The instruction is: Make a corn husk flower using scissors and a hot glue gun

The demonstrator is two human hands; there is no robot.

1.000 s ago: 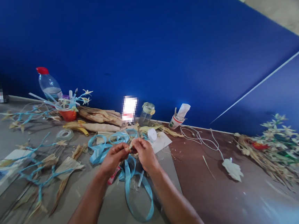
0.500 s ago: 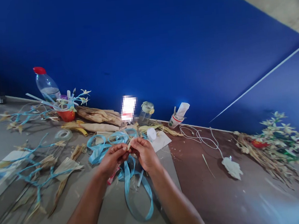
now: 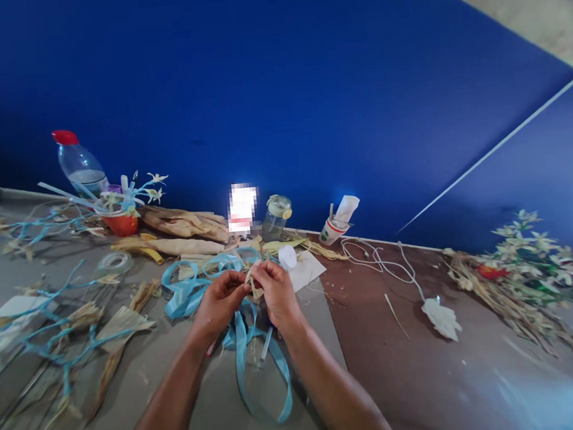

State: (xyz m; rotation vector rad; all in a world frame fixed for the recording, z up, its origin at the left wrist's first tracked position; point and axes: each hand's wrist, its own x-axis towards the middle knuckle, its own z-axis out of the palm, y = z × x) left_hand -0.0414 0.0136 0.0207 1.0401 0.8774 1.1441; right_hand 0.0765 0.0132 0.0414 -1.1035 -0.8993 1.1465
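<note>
My left hand (image 3: 222, 299) and my right hand (image 3: 276, 292) meet near the middle of the table, fingertips close together. Pinched between them is a small piece of dried husk (image 3: 255, 288), pale tan and partly hidden by the fingers. Around and below the hands lies a light blue ribbon (image 3: 182, 296), one loop of it hanging toward me between my forearms. A clear stick (image 3: 266, 344) rests by that loop. Just beyond my right hand sits a white roll (image 3: 287, 257) on a white sheet (image 3: 309, 271).
Blue-wrapped stems with husk flowers (image 3: 68, 354) spread at left, near a tape roll (image 3: 115, 262). Behind stand a red-capped bottle (image 3: 81, 164), a red cup (image 3: 120, 224), dried husks (image 3: 184, 222), a jar (image 3: 276, 216) and a white cup (image 3: 332, 230). Flower bunches (image 3: 535, 253) lie right.
The husk piece between my fingers shows more than before, and my left fingers have shifted around it. The whole view has turned slightly, moving things a little to the left.
</note>
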